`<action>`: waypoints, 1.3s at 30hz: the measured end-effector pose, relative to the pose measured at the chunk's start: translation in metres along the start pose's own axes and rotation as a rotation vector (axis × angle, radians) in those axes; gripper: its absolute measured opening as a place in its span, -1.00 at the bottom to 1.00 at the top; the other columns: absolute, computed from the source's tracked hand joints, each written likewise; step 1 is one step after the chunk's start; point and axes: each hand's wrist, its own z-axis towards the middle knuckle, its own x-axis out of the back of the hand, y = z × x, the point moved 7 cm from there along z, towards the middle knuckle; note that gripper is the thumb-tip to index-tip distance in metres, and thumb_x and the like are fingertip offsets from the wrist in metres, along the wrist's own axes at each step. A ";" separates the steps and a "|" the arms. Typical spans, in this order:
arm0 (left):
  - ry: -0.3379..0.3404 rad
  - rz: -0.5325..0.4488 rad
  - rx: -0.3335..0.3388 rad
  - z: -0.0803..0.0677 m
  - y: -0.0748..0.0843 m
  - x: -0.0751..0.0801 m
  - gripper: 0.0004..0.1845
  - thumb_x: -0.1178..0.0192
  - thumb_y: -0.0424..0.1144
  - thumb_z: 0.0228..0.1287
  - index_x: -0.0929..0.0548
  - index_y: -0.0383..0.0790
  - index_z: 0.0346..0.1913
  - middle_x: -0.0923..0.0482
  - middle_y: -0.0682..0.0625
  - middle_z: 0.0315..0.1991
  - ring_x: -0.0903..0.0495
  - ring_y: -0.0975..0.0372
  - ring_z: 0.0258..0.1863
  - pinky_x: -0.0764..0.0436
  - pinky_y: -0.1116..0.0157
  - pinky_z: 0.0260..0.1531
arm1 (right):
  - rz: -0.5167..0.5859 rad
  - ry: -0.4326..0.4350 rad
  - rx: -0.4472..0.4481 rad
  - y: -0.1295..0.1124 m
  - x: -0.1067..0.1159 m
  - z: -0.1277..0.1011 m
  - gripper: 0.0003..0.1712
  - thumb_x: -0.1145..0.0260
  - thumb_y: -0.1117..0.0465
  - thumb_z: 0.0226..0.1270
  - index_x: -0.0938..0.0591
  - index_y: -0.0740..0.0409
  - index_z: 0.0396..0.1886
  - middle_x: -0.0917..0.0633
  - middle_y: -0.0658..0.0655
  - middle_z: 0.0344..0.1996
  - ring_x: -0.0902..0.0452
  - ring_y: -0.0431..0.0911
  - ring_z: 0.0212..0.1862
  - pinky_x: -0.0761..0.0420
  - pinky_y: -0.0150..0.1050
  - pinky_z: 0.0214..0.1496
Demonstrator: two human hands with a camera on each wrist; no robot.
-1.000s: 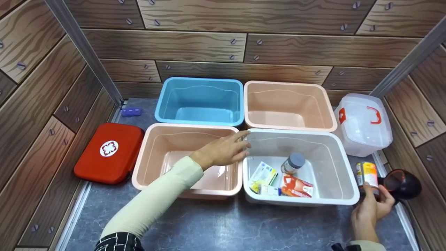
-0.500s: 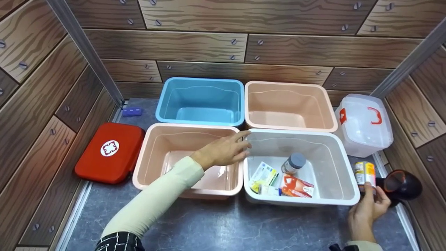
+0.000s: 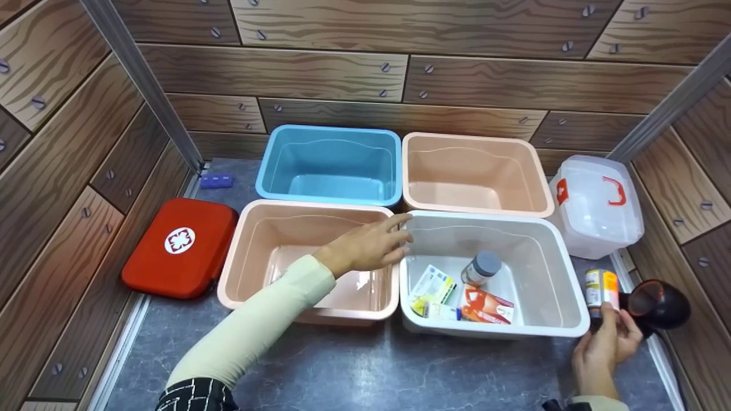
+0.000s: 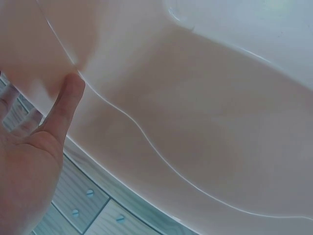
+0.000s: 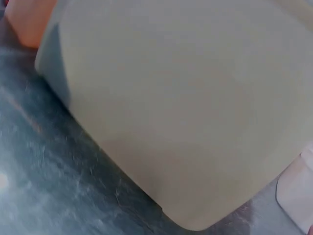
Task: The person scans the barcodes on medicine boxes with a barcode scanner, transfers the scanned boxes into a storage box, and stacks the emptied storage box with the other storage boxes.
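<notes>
My right hand (image 3: 606, 342) grips a small bottle (image 3: 602, 288) with a yellow, orange and white label and a dark lower part, right of the white bin (image 3: 548, 274). The fingers hide part of its lower end. In the right wrist view only the bin's outer wall (image 5: 186, 107) and the floor show. My left hand (image 3: 371, 245) reaches over the front-left peach bin (image 3: 308, 314), fingers loosely extended at the white bin's left rim. Its thumb (image 4: 73, 88) shows against the peach wall in the left wrist view. Inside the white bin are a grey-capped jar (image 3: 481, 267) and several medicine boxes (image 3: 486, 304).
Behind stand a blue bin (image 3: 331, 154) and another peach bin (image 3: 474, 154). A red first-aid case (image 3: 177, 245) lies left, near a purple pill box (image 3: 216, 181). At right are a clear lidded box (image 3: 597, 205) and a black round object (image 3: 662, 305). Wood-patterned walls enclose three sides.
The right hand has shifted slightly left and turned the bottle, so a different part of its label shows. The left hand has stayed in place.
</notes>
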 end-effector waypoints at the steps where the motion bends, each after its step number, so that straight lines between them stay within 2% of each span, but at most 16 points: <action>1: -0.003 0.002 0.002 0.000 0.000 0.000 -0.61 0.00 0.00 0.75 -0.61 -0.05 0.38 -0.15 -0.15 0.74 -0.65 -0.08 0.37 -0.67 -0.05 0.34 | -0.025 -0.025 0.029 -0.003 -0.005 -0.001 -0.54 -0.57 0.53 0.24 -0.59 0.05 -0.04 -0.53 -0.02 -0.01 -0.50 -0.24 0.01 -0.69 -0.50 -0.15; 3: -0.008 0.001 0.006 0.000 0.000 0.000 -0.61 0.00 0.00 0.75 -0.60 -0.04 0.39 -0.14 -0.15 0.74 -0.64 -0.08 0.38 -0.67 -0.05 0.36 | -0.070 -0.084 0.086 -0.012 -0.018 -0.004 -0.57 -0.54 0.56 0.25 -0.62 0.09 -0.04 -0.54 0.00 -0.03 -0.49 -0.23 -0.02 -0.68 -0.52 -0.18; 9: -0.006 0.001 0.005 0.000 0.000 -0.001 -0.61 -0.03 -0.03 0.74 -0.60 -0.04 0.40 -0.15 -0.16 0.74 -0.63 -0.08 0.40 -0.66 -0.05 0.36 | -0.058 -0.295 0.205 -0.051 -0.076 -0.009 -0.56 -0.40 0.73 0.22 -0.67 0.27 -0.01 -0.53 0.14 -0.01 -0.49 -0.07 -0.04 -0.78 -0.38 -0.33; 14: 0.009 0.004 -0.014 0.000 0.000 0.000 -0.62 -0.03 -0.03 0.74 -0.61 -0.07 0.38 -0.17 -0.18 0.72 -0.65 -0.08 0.37 -0.68 -0.04 0.34 | -0.172 -0.419 0.245 -0.082 -0.133 -0.016 -0.52 -0.40 0.75 0.20 -0.69 0.29 0.03 -0.60 0.17 0.00 -0.52 -0.03 0.05 -0.82 -0.34 -0.20; 16: 0.010 0.010 -0.016 0.000 0.000 0.000 -0.62 -0.02 -0.01 0.75 -0.61 -0.06 0.38 -0.17 -0.18 0.72 -0.65 -0.08 0.37 -0.68 -0.04 0.34 | -0.195 -0.488 0.256 -0.088 -0.158 -0.022 -0.52 -0.39 0.75 0.19 -0.69 0.32 0.05 -0.62 0.19 -0.01 -0.55 -0.01 0.07 -0.83 -0.32 -0.16; 21: 0.003 0.017 -0.011 0.000 0.000 0.000 -0.60 0.02 0.01 0.76 -0.61 -0.06 0.37 -0.16 -0.17 0.73 -0.65 -0.06 0.37 -0.68 -0.03 0.34 | -0.274 -0.705 0.378 -0.086 -0.227 -0.047 -0.55 -0.39 0.74 0.19 -0.72 0.40 0.06 -0.61 0.21 -0.17 -0.58 -0.02 -0.10 -0.82 -0.35 -0.20; 24: 0.001 0.012 -0.015 0.000 0.001 0.000 -0.60 0.02 -0.01 0.75 -0.62 -0.09 0.37 -0.16 -0.17 0.73 -0.64 -0.07 0.38 -0.67 -0.02 0.35 | -0.384 -0.799 0.442 -0.072 -0.265 -0.063 -0.57 -0.47 0.65 0.20 -0.74 0.37 0.07 -0.62 0.17 -0.12 -0.59 -0.06 -0.11 -0.79 -0.42 -0.17; 26: 0.000 0.011 -0.017 0.000 0.001 0.000 -0.60 0.02 -0.02 0.75 -0.62 -0.09 0.37 -0.15 -0.17 0.73 -0.64 -0.07 0.39 -0.66 -0.02 0.36 | -0.502 -0.838 0.493 -0.057 -0.288 -0.073 -0.57 -0.53 0.56 0.22 -0.75 0.35 0.11 -0.62 0.09 -0.04 -0.60 -0.09 -0.06 -0.74 -0.48 -0.12; 28: 0.002 0.013 -0.013 0.000 0.000 -0.001 -0.61 0.01 -0.02 0.74 -0.62 -0.07 0.37 -0.16 -0.16 0.73 -0.64 -0.05 0.39 -0.66 -0.01 0.37 | -0.596 -0.881 0.533 -0.038 -0.310 -0.084 -0.54 -0.55 0.51 0.25 -0.73 0.37 0.17 -0.63 0.03 0.00 -0.58 -0.11 -0.02 -0.68 -0.48 -0.09; 31: -0.001 0.017 -0.005 0.000 0.000 -0.001 -0.61 0.02 -0.01 0.75 -0.62 -0.04 0.37 -0.14 -0.14 0.74 -0.64 -0.04 0.39 -0.66 0.01 0.37 | -0.701 -0.949 0.545 -0.007 -0.340 -0.103 -0.50 -0.56 0.44 0.30 -0.69 0.38 0.23 -0.64 -0.02 0.01 -0.57 -0.13 -0.02 -0.67 -0.46 -0.08; 34: -0.005 0.014 0.003 0.001 -0.001 -0.002 -0.62 0.02 -0.01 0.74 -0.61 -0.03 0.37 -0.12 -0.11 0.75 -0.64 -0.02 0.39 -0.67 0.01 0.35 | -0.761 -1.023 0.484 0.028 -0.362 -0.124 -0.48 -0.56 0.35 0.36 -0.66 0.36 0.27 -0.63 0.00 -0.01 -0.60 -0.14 -0.07 -0.71 -0.46 -0.10; 39: -0.011 0.020 0.004 0.001 -0.001 -0.002 -0.60 0.02 0.01 0.75 -0.60 -0.04 0.39 -0.10 -0.11 0.76 -0.64 -0.03 0.38 -0.68 0.02 0.35 | -0.777 -1.134 0.359 0.088 -0.386 -0.155 -0.45 -0.55 0.33 0.39 -0.61 0.41 0.30 -0.60 0.07 -0.04 -0.63 -0.15 -0.14 -0.76 -0.43 -0.16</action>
